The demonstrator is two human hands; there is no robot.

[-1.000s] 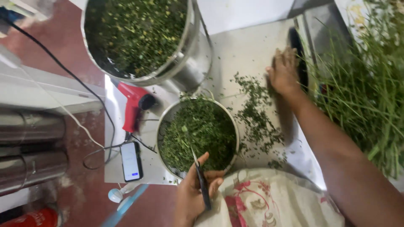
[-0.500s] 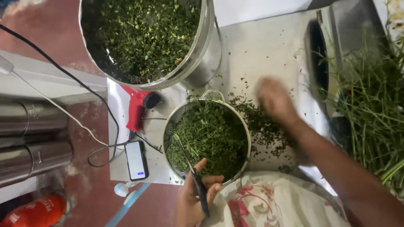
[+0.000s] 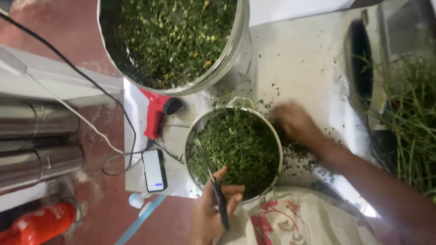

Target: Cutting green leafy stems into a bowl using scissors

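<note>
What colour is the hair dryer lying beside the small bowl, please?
The hair dryer is red with a black nozzle, shown in the head view.

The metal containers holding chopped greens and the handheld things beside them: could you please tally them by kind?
Metal containers of greens: 2, a large pot and a small strainer
Scissors: 1, in left hand
Phone: 1
Red hair dryer: 1
Total: 5

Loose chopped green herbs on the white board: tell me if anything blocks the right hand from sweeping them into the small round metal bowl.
Nothing visible does. The right hand rests on the loose chopped green herbs, right beside the small round metal bowl. The left hand holds the scissors at the bowl's near edge, away from that side.
</note>
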